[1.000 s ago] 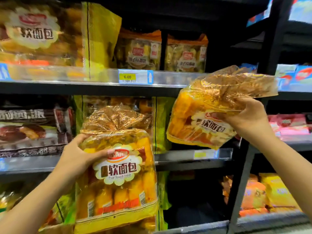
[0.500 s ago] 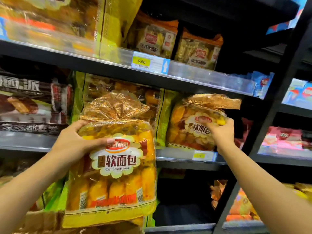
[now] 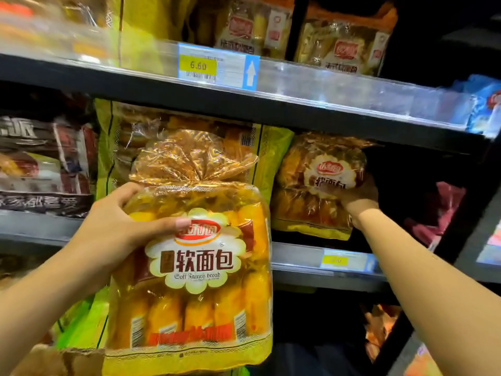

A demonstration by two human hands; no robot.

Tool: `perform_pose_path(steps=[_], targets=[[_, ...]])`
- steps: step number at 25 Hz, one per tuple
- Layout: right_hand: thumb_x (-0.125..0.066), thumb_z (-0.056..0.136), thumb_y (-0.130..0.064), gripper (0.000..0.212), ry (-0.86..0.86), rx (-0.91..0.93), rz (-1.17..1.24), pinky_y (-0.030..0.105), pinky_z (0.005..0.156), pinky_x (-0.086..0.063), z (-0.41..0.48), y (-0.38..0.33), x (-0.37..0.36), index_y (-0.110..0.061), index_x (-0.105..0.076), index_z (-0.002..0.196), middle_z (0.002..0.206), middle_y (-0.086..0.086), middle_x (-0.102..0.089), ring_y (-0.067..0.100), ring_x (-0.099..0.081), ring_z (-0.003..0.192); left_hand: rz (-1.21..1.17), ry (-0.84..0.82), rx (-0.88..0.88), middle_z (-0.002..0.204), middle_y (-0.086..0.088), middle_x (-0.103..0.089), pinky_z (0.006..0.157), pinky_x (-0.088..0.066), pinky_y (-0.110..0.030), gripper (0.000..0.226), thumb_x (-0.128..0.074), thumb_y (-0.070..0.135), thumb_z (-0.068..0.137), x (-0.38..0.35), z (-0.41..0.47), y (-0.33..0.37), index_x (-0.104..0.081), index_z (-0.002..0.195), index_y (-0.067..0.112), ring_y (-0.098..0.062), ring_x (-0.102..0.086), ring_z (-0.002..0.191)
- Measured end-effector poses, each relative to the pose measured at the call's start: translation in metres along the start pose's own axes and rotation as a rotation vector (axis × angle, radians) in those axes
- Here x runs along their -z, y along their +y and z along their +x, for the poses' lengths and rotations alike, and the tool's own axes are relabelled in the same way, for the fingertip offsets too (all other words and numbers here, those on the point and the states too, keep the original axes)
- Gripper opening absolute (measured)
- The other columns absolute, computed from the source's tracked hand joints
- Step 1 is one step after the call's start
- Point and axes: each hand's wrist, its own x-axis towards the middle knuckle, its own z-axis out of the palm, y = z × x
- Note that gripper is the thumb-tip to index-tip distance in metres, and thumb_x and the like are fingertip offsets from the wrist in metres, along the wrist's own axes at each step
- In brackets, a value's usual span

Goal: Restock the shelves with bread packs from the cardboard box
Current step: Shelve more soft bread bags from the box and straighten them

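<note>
My left hand (image 3: 113, 226) grips the upper left of a yellow soft French bread pack (image 3: 195, 280), held upright in front of the middle shelf. My right hand (image 3: 355, 196) reaches deep into that shelf and holds a second bread pack (image 3: 311, 191), which stands upright on the shelf board to the right of a large yellow-green bag (image 3: 271, 147). Part of my right hand is hidden behind the pack. A brown cardboard box edge (image 3: 62, 359) shows at the bottom left.
The upper shelf rail (image 3: 325, 85) carries a 6.60 price tag (image 3: 198, 65) with more bread packs (image 3: 344, 42) above. Dark cake boxes (image 3: 43, 164) fill the middle shelf's left. A black upright post (image 3: 482, 191) stands at the right; dark space lies beyond the right pack.
My right hand carried its bread pack from in front of the shelf down and inward, setting it upright on the middle shelf. My left hand kept its pack nearly still.
</note>
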Motion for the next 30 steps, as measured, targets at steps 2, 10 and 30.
perform_pose_path(steps=[2, 10, 30], targets=[[-0.091, 0.041, -0.051, 0.125, 0.017, 0.006, -0.035, 0.045, 0.109, -0.040, 0.016, 0.001, -0.010, -0.017, -0.033, 0.146, 0.146, 0.009, -0.046, 0.030, -0.045, 0.133, -0.053, 0.019, 0.009, 0.088, -0.003, -0.078, 0.064, -0.060, -0.036, 0.074, -0.094, 0.028, 0.031, -0.009, 0.003, 0.002, -0.068, 0.099, 0.019, -0.021, -0.075, 0.077], [-0.092, 0.053, -0.035, 0.105, 0.059, 0.048, 0.026, 0.036, 0.105, -0.043, 0.053, 0.012, -0.040, -0.013, -0.039, 0.140, 0.140, 0.010, -0.052, 0.028, -0.051, 0.128, -0.035, 0.064, 0.038, 0.088, -0.005, -0.078, 0.064, -0.059, -0.038, 0.073, -0.095, 0.034, 0.027, -0.015, 0.012, 0.014, -0.069, 0.095, 0.024, -0.026, -0.075, 0.077], [-0.051, 0.075, -0.075, 0.068, -0.218, 0.381, 0.244, 0.025, 0.070, -0.054, -0.182, -0.076, -0.034, -0.009, -0.062, 0.087, 0.082, 0.008, -0.067, 0.016, -0.066, 0.078, -0.176, -0.184, 0.041, 0.097, -0.007, -0.075, 0.063, -0.061, -0.039, 0.080, -0.093, 0.029, 0.038, 0.011, 0.031, 0.026, -0.062, 0.111, 0.019, -0.024, -0.075, 0.076]])
